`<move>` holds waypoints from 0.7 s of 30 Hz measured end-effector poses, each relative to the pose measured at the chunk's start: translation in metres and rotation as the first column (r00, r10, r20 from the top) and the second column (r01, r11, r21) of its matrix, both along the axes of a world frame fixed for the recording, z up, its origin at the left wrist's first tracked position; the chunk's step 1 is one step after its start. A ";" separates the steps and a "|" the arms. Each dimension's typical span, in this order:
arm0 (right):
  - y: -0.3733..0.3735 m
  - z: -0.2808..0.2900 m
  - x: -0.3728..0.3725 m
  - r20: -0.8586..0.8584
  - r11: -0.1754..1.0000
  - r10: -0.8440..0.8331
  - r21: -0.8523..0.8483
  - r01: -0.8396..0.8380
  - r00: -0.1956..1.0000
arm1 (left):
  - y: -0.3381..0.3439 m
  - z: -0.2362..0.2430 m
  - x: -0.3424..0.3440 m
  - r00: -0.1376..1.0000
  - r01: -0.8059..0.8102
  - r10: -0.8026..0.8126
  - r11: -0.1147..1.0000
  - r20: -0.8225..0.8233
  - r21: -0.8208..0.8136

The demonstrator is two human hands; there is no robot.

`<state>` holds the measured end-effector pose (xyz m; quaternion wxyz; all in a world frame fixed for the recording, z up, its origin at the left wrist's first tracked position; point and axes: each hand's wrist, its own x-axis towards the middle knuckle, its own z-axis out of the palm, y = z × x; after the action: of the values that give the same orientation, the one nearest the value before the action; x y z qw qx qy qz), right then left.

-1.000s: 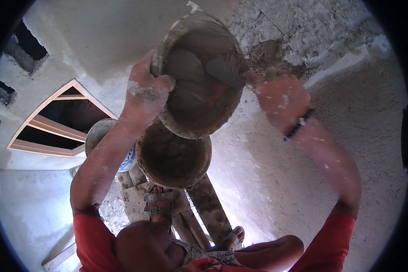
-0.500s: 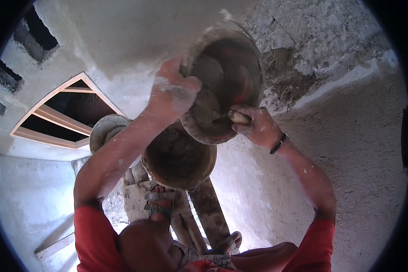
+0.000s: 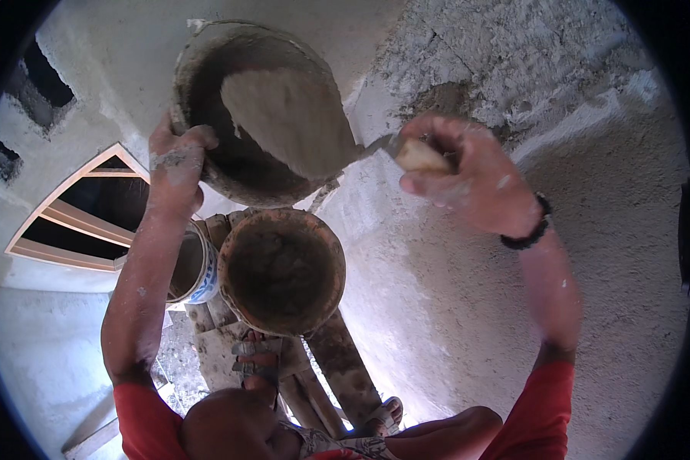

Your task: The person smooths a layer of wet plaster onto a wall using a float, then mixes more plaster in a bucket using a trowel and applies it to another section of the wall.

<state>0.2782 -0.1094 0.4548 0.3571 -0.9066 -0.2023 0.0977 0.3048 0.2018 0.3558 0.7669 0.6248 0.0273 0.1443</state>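
My left hand [image 3: 178, 165] is closed on the rim of a mortar-caked bucket [image 3: 195, 100], lifted and tipped so its mouth faces me. In my right hand [image 3: 475, 172] is the pale handle of a trowel [image 3: 295, 123]. The trowel's broad grey blade lies across the bucket's mouth, slightly blurred; whether it carries mortar I cannot tell. Dark residue coats the bucket's inside wall. Below the lifted bucket stands a second round tub [image 3: 281, 272], with grey-brown mortar in it.
A white bucket [image 3: 195, 268] stands left of the tub. My sandalled feet are on wooden planks [image 3: 349, 364], which have gaps between them. A wood-framed opening [image 3: 77, 211] is in the left wall. Rough plaster [image 3: 514, 61] covers the wall ahead and right.
The lifted bucket has moved left with my left hand. My right hand has drawn the trowel out from inside the bucket, bringing its blade into view across the mouth.
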 end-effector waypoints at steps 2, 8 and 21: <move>-0.006 0.007 0.005 -0.062 0.987 0.018 0.158 -0.008 0.998 | 0.006 0.007 0.000 1.000 -0.007 0.007 1.000 -0.029 -0.006; -0.052 -0.013 0.044 -0.416 0.844 -0.326 0.276 0.460 0.849 | 0.017 0.002 -0.003 0.999 0.025 -0.026 0.999 0.027 0.033; -0.096 0.011 0.016 -0.278 0.878 -0.310 0.283 0.386 0.909 | -0.019 -0.009 -0.003 0.989 0.149 -0.150 0.988 0.019 0.051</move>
<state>0.2939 -0.2053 0.4660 0.5366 -0.8381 -0.0070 0.0981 0.3017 0.1833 0.3473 0.7600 0.6422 -0.0319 0.0943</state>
